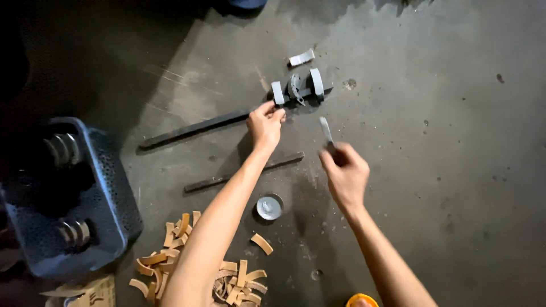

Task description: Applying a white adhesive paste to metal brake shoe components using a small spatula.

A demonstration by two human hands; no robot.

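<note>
The curved grey metal pieces (297, 88), which look like brake shoes, stand on edge on the far end of a long dark metal bar (196, 128) lying on the concrete floor (455, 170). The left hand (265, 122) is closed on the bar right at the nearest grey piece, fingertips touching it, so it seems to be steadying the set. The right hand (344, 170), nearer than the grey pieces and to their right, is clenched round the handle of a thin flat tool (326, 129), perhaps a brush or blade, whose tip points at the pieces but is still apart from them.

By my reading, the step in hand is working the faces of these pieces with the tool; the next stroke calls for a short reach forward and left, with the left hand's fingers kept clear of the tip.

One more grey piece (301, 57) lies just beyond the set. Nearer than it, a shorter dark bar (244, 171) crosses under the left forearm, and a small round tin (269, 207) sits nearer still, between the arms. A heap of tan curved strips (227, 273) lies nearest the person, a dark blue crate (102, 187) far to the left. Right of the grey pieces the floor lies bare, giving the right arm free swing.
</note>
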